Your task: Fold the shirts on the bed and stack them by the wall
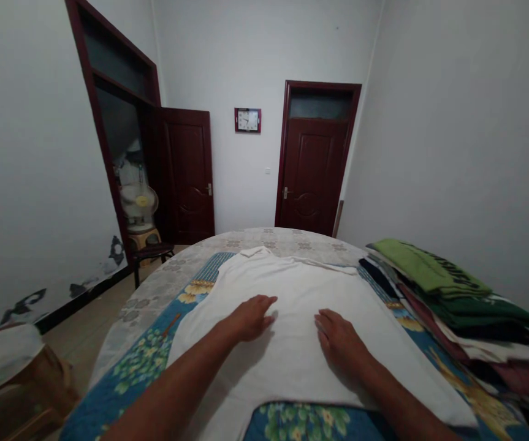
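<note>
Both hands flat on the white garment (pixel 292 294), spread across the middle of the table (pixel 154 288) over the blue floral cloth (pixel 149 358). Left hand (pixel 251 317) and right hand (pixel 340 340) press palms down, fingers released, gripping nothing. Folded clothes stack (pixel 452 300) sits at the right edge.
</note>
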`<state>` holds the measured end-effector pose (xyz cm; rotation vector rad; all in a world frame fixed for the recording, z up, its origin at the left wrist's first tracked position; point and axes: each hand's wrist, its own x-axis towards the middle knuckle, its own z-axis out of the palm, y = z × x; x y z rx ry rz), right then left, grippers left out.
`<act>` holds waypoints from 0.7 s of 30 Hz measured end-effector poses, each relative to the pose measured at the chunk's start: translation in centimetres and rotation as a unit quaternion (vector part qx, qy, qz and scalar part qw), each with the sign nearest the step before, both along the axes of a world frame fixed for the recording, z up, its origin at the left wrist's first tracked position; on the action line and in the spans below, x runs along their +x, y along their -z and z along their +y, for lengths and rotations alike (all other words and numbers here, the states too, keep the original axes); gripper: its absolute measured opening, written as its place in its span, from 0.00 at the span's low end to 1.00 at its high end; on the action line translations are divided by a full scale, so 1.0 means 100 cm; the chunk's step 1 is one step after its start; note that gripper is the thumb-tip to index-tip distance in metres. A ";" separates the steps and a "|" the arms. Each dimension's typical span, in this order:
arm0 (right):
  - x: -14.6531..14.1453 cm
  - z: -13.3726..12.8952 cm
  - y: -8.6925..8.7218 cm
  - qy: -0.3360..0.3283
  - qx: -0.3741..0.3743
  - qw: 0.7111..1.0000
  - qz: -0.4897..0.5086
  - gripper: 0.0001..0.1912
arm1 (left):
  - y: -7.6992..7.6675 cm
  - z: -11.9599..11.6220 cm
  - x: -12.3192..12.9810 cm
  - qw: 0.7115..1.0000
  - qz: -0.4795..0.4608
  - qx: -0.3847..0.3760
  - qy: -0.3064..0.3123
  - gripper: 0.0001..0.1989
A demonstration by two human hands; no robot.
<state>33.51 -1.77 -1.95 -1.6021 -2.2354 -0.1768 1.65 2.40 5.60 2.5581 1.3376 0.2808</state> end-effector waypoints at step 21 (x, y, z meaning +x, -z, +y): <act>-0.061 0.085 -0.021 -0.016 -0.153 0.987 0.042 0.39 | 0.077 0.063 -0.049 0.969 0.080 0.077 -0.222 0.36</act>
